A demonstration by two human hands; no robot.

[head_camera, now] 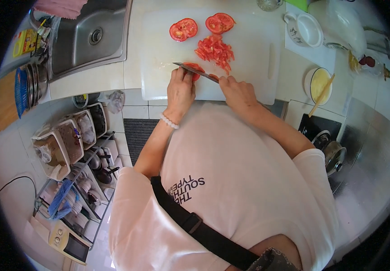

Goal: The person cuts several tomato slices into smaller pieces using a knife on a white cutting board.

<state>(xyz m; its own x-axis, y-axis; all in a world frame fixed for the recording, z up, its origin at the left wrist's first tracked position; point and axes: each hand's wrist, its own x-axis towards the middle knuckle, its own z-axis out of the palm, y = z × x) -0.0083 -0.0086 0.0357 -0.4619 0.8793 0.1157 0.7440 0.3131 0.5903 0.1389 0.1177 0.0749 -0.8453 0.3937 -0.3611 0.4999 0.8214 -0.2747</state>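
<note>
My right hand (pixel 237 91) grips a kitchen knife (pixel 200 72) whose blade slants up and left, its tip just past my left fingertips. With a beaded bracelet at the wrist, my left hand (pixel 180 89) presses a tomato piece (pixel 195 69) on the white cutting board (pixel 256 30); the blade lies across this piece. A small bit of tomato also shows beside the blade near my right hand. Beyond the knife sits a heap of chopped tomato (pixel 216 51). Two cut tomato pieces, one left (pixel 183 29) and one right (pixel 220 23), lie cut face up near the far side.
At left is a stainless steel sink (pixel 69 50), with stacked metal bowls (pixel 34 84) nearer me. On the right counter stand a white handled pot (pixel 305 30) and a bowl of yellow liquid (pixel 319 84) with chopsticks (pixel 322 95) across it. A lidded pan (pixel 334 157) stands farther right.
</note>
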